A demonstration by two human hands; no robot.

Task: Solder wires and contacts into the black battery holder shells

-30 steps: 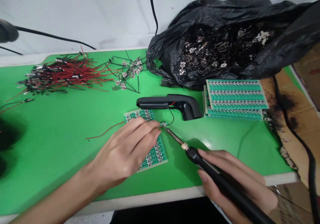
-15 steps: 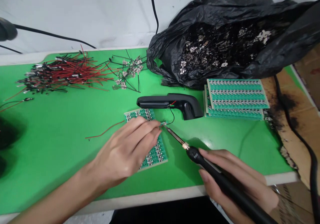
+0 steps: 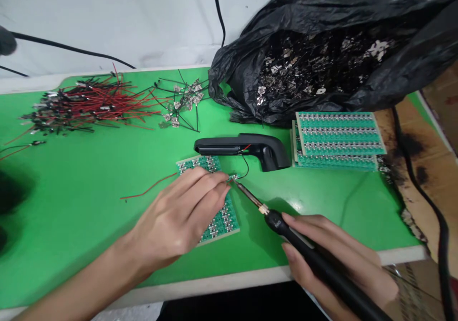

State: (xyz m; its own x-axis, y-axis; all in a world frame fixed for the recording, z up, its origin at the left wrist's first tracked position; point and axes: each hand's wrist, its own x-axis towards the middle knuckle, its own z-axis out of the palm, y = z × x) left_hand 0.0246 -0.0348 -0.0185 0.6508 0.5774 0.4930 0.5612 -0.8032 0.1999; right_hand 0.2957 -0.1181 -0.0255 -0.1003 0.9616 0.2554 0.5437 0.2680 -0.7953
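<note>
My left hand [image 3: 184,211] is closed in a pinch on a small circuit board [image 3: 233,177], mostly hidden by the fingertips. A thin black wire [image 3: 247,166] loops from this board up to a curved black plastic housing [image 3: 243,145]. Under the hand lies a green panel of circuit boards [image 3: 226,216], and a red wire [image 3: 148,189] sticks out on the hand's left side. My right hand [image 3: 339,254] grips a black soldering iron [image 3: 307,244] like a pen. The iron's tip touches or nearly touches the small board beside my left fingertips.
More green panels [image 3: 339,132] are stacked at the right. Behind them slumps a black plastic bag [image 3: 304,15] full of small metal parts. A heap of red and black wired parts [image 3: 93,101] and some metal tabs with wires [image 3: 189,97] lie at the back left. A thick cable [image 3: 425,197] runs along the right.
</note>
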